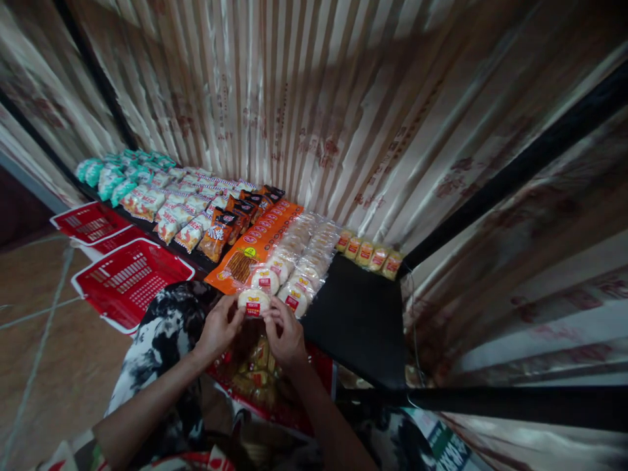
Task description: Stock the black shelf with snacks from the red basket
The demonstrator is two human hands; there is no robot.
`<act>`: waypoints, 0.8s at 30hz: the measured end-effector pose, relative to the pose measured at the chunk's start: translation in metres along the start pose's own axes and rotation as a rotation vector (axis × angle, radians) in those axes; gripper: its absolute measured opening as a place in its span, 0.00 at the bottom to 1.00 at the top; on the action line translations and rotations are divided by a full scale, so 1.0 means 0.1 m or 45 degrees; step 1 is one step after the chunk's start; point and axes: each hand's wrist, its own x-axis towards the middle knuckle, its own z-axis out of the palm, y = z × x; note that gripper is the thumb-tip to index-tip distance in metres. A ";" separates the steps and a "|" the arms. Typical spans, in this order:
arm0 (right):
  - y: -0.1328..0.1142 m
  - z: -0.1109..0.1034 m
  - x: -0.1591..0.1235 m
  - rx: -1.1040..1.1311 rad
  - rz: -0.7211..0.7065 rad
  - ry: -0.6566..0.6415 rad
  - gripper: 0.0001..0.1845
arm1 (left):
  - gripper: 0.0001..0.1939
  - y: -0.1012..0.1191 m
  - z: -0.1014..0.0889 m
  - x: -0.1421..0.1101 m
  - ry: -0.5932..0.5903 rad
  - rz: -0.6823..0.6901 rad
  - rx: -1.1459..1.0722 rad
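left of the orange bag (245,255), white snack packets (173,216) sit in rows. at the bag's near corner my left hand (219,327), then my right hand (287,337), pinch opposite edges of one wrapped rice cracker (254,303), each grip closed on its film. i judge i'm lining it up with the cracker rows (308,268) right of the bag; that calls for keeping it flat while easing my fingers loose.

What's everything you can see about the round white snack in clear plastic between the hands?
The round white snack in clear plastic looks flat, with a red label and yellow marks facing the camera. The left hand holds its left edge, the right hand its right. It is at the near end of a row of similar wrapped white discs; what lies beneath is hidden.
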 end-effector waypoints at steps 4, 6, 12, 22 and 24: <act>-0.01 0.01 0.01 0.035 -0.009 0.020 0.21 | 0.20 0.02 0.03 0.07 0.037 -0.014 0.034; -0.02 0.01 0.01 0.043 0.008 0.039 0.21 | 0.20 0.03 0.05 0.10 0.010 -0.047 0.002; 0.06 -0.03 0.00 0.054 0.026 0.092 0.21 | 0.22 0.06 0.11 0.18 -0.052 -0.104 -0.069; 0.05 -0.04 -0.01 0.055 0.031 0.057 0.20 | 0.23 0.24 0.06 0.24 -0.198 -0.220 -0.074; 0.04 -0.04 -0.01 0.058 0.010 0.066 0.20 | 0.23 0.26 0.07 0.26 -0.234 -0.243 -0.155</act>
